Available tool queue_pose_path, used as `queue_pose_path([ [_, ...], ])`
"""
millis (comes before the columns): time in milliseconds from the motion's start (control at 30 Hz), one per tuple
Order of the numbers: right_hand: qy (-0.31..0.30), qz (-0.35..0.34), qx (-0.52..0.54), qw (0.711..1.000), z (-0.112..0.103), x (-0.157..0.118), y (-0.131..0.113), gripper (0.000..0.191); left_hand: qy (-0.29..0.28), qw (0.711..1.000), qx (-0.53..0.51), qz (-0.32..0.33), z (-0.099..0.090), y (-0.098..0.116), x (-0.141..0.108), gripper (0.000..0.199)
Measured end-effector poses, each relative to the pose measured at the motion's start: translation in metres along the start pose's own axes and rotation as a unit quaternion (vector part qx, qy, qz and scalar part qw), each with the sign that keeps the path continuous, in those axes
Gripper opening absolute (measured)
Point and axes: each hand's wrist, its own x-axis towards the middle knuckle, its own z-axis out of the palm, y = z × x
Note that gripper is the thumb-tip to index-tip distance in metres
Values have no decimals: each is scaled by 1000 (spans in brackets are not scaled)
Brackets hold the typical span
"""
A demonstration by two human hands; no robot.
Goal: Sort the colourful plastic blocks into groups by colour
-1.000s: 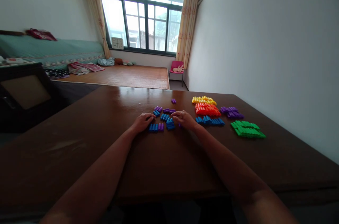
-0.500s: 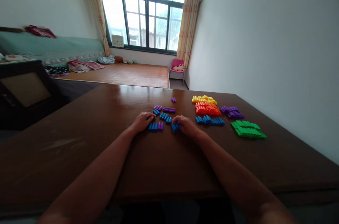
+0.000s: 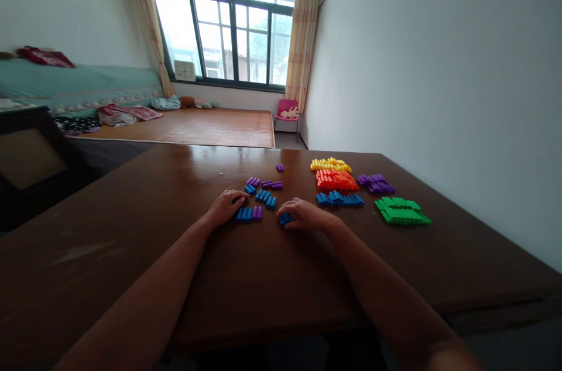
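My left hand [image 3: 225,207] rests on the table with bent fingers closed over a dark blue piece, mostly hidden. Just below its fingertips lies a row of short blue tubes [image 3: 244,215] joined by purple tubes [image 3: 257,213]. My right hand [image 3: 304,215] has its fingers curled down over small blue tubes [image 3: 285,219], and a bit of purple shows behind the knuckles. Between and beyond my hands lie a slanting blue row [image 3: 266,198], a small blue group [image 3: 250,189], a purple group [image 3: 253,181] and purple tubes laid lengthwise [image 3: 272,185].
Stacked tubes lie to the right on the brown table [image 3: 132,242]: yellow [image 3: 331,164], orange [image 3: 336,179], blue [image 3: 341,199], purple [image 3: 376,183] and green [image 3: 401,210]. A small purple piece [image 3: 280,167] sits farther back. Beyond are a bed [image 3: 211,125] and pink chair [image 3: 287,106].
The whole view has shifted slightly left. My right hand has drawn a little toward me with the blue tubes, away from the slanting blue row. My left hand has hardly moved on the table.
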Motion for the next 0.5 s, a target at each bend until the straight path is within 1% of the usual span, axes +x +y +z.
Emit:
queue_pose_path([
  [100,12,-9,12,1000,-3,0,3,30,-3,1000,3,-3,-1,0,0,39],
  [167,53,12,26,998,-11,-2,10,32,-5,1000,5,-3,-2,0,0,40],
  [267,151,106,49,982,-32,-17,26,34,-8,1000,4,-1,-1,-4,0,40],
  [300,171,138,56,974,-39,-26,31,34,-9,1000,4,1,0,-5,1,41],
  [333,177,164,61,969,-45,-37,36,34,-10,1000,5,3,1,-6,1,41],
  [400,154,200,60,966,-52,-60,43,33,-10,1000,8,7,3,-8,2,40],
  [500,89,238,35,967,-47,-92,47,33,-10,1000,14,12,4,-9,2,38],
])
